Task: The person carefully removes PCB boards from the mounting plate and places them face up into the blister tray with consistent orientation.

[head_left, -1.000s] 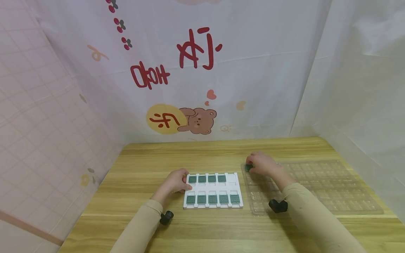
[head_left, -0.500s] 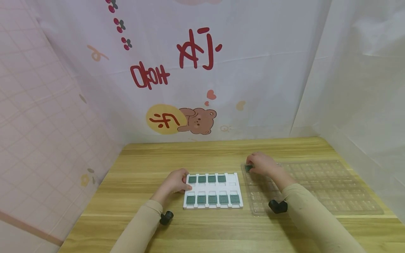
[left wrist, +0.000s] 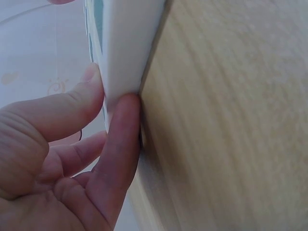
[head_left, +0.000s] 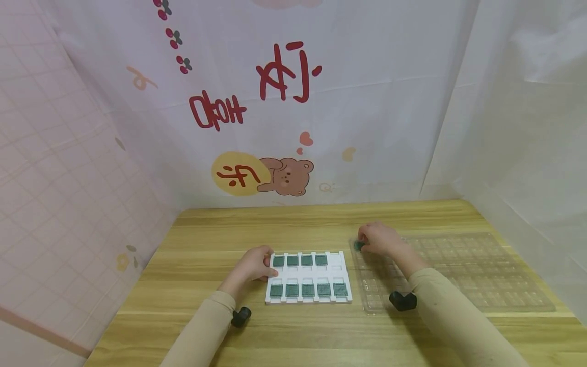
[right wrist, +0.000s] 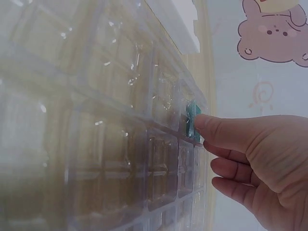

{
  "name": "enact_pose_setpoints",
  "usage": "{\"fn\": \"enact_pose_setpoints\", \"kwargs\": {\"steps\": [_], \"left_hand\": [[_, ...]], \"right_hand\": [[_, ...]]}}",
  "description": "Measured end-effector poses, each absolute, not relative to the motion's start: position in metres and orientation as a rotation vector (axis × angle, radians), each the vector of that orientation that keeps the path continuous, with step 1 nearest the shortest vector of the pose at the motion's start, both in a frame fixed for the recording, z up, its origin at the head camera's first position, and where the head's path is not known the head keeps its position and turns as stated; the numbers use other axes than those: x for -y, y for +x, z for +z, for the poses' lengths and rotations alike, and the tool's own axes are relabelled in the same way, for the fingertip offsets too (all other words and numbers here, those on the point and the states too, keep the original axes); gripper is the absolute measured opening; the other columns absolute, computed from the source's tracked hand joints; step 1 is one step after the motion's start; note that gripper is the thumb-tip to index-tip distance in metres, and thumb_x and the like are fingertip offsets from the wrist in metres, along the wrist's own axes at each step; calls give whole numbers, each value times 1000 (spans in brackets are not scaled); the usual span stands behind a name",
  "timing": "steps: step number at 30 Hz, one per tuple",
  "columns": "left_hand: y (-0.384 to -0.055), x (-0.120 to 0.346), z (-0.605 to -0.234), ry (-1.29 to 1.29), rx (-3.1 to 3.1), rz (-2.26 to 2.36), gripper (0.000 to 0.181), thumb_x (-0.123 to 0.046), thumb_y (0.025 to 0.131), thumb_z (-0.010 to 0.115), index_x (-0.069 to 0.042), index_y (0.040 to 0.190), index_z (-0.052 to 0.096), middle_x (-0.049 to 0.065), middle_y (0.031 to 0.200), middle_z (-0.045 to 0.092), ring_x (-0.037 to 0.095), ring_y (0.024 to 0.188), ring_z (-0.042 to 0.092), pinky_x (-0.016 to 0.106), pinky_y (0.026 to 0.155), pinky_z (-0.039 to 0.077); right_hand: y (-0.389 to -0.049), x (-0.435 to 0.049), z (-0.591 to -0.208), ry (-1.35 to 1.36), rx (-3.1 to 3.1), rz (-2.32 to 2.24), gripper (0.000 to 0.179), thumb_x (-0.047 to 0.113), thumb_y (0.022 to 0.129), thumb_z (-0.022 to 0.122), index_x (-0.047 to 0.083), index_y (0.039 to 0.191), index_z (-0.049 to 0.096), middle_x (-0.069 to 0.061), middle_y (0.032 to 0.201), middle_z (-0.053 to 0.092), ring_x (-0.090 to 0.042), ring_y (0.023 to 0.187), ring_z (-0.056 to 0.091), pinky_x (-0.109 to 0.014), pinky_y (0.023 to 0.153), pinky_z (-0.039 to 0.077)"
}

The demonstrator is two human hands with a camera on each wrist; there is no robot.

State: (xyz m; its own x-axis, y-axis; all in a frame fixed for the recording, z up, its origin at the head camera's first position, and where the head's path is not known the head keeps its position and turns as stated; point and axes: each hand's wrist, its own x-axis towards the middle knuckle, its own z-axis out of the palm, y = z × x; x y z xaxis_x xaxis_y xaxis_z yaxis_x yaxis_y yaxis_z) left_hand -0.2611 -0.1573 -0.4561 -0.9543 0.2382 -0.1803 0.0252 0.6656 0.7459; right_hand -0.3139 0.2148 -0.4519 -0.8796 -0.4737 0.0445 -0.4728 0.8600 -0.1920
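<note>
With thumb on top and a finger at its side, my left hand (head_left: 251, 263) grips the left end of a white tray (head_left: 298, 273), whose edge shows close up in the left wrist view. Green square chips (head_left: 307, 260) sit in two rows in that tray; the far right slot of the back row shows bare white. My right hand (head_left: 380, 239) is at the back left corner of a clear plastic tray (head_left: 373, 300). Between its thumb and fingers it pinches a green chip (right wrist: 193, 120), which stands tilted at the corner compartment. The fingertips partly hide this chip.
The clear tray's many compartments (head_left: 472, 265) stretch right along the wooden table (head_left: 293, 336). A printed cloth wall (head_left: 376, 127) rises behind the table, with more cloth at both sides. Black wrist mounts (head_left: 403, 299) sit on both forearms.
The chip at my right fingertips has shifted very slightly left and down at the corner compartment. My left hand and the white tray stay in place.
</note>
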Motion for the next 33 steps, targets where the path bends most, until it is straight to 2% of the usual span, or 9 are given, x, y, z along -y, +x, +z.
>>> {"fn": "enact_pose_setpoints", "kwargs": {"steps": [10, 18, 33], "left_hand": [[-260, 158, -455, 229, -2620, 1159, 64, 3, 77, 82, 10, 133, 51, 11, 85, 51, 18, 63, 58, 29, 59, 59], [-259, 157, -455, 215, -2618, 1158, 65, 3, 78, 82, 10, 134, 50, 10, 83, 51, 18, 62, 58, 29, 59, 59], [-259, 159, -454, 232, -2612, 1173, 60, 4, 78, 81, 11, 130, 52, 10, 82, 51, 20, 63, 59, 30, 59, 59]], "right_hand": [[-313, -213, -452, -837, -3014, -348, 21, 9, 81, 81, 7, 97, 67, 0, 87, 61, -21, 83, 59, -40, 75, 53], [-305, -205, -444, -885, -3007, -380, 25, 9, 82, 79, 5, 105, 68, -5, 97, 66, -26, 93, 62, -43, 84, 53], [-284, -191, -434, -1061, -3044, -589, 29, 10, 84, 78, 2, 110, 68, -5, 98, 66, -24, 92, 62, -43, 83, 53]]}}
